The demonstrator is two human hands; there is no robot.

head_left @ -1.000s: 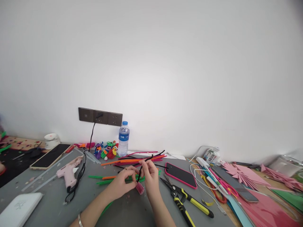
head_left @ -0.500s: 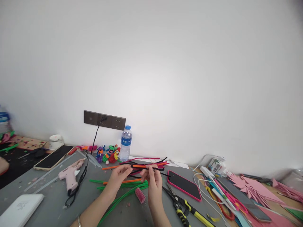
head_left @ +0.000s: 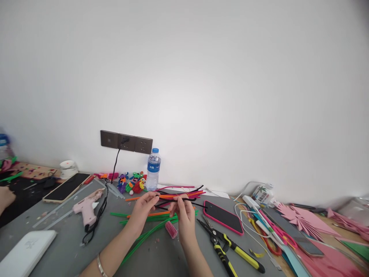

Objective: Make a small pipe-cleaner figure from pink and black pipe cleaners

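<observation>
My left hand [head_left: 144, 211] pinches one end of a black pipe cleaner [head_left: 191, 199] between thumb and fingertips. With fingers closed, my right hand [head_left: 185, 216] grips the same pipe cleaner further along, and its free end sticks out to the right. Behind the hands lies a pile of orange, pink and black pipe cleaners [head_left: 132, 199]. Green pipe cleaners [head_left: 144, 239] spread over the grey mat beneath my wrists. A short pink bundle [head_left: 171, 229] rests on the mat beside my right hand.
Yellow-black pliers [head_left: 216, 243] and a pink-cased phone [head_left: 224, 217] lie to the right. On the left are a pink glue gun [head_left: 88, 211] and a white box-like device [head_left: 29, 252]. A water bottle [head_left: 153, 173] stands by small figures [head_left: 138, 183]. Another person's hand [head_left: 6, 198] is far left.
The view has tipped down slightly, so the table sits higher in the picture. Both hands keep hold of the black pipe cleaner. More of the other person's hand shows at the left edge.
</observation>
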